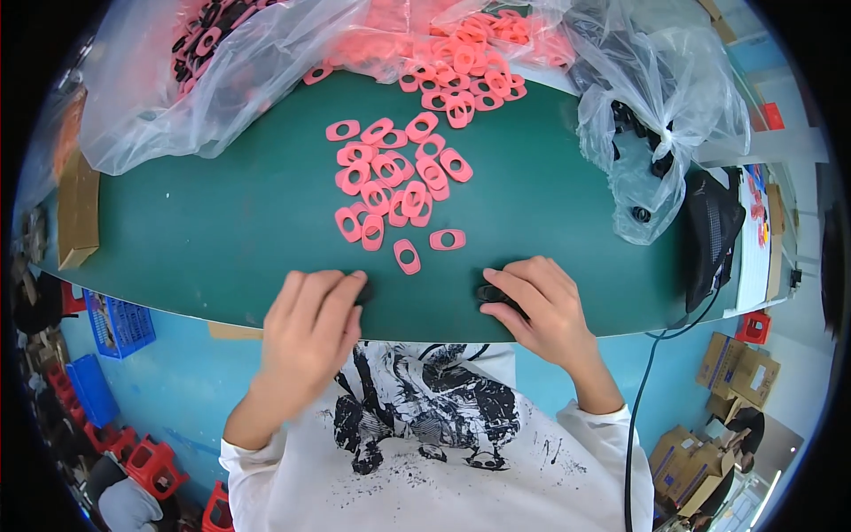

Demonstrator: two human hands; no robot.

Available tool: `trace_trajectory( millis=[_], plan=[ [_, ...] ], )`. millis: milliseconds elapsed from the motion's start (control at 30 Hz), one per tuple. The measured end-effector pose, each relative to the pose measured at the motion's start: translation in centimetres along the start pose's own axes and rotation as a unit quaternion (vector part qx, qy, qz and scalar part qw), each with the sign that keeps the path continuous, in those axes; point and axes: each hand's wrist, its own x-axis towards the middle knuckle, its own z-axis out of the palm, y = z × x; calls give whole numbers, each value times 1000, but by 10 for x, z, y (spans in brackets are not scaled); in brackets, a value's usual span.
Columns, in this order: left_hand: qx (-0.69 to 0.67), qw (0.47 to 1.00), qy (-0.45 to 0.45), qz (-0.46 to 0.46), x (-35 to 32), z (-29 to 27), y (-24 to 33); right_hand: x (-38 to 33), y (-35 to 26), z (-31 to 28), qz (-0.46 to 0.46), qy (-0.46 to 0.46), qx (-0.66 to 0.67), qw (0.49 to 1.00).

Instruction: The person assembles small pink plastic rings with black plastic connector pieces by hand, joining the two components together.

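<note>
At the left end of the green desk, a brown cardboard box. At the right end, a black mesh-sided object, with a black cable hanging from near it to the lower rim of the view. On the light-blue floor to the left, a blue basket, a blue bin and several red stools. To the right, more cardboard boxes, plus another red stool.
</note>
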Motion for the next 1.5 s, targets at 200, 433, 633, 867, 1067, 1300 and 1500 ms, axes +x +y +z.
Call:
trace_trajectory(
  millis=[200,433,633,867,1067,1300,1500],
  plan=[
    [-43,997,-27,-59,-8,0,-11,21,0,-6,3,-97,-4,995],
    [-58,998,-15,-16,-9,6,-21,25,-2,-8,-5,-141,-12,990],
    [-76,997,4,-4,-11,11,-24,53,-11,5,40,-6,50,998],
    [-93,995,21,-5,-14,5,-32,60,13,20,-4,-73,27,997],
    [-96,995,6,19,-13,6,-33,58,5,22,-12,-57,-27,998],
    [-74,995,22,59,-11,10,-28,57,6,17,-24,-98,-46,994],
    [-51,995,25,77,-7,9,-37,42,5,5,-18,-69,-31,997]
  ],
)
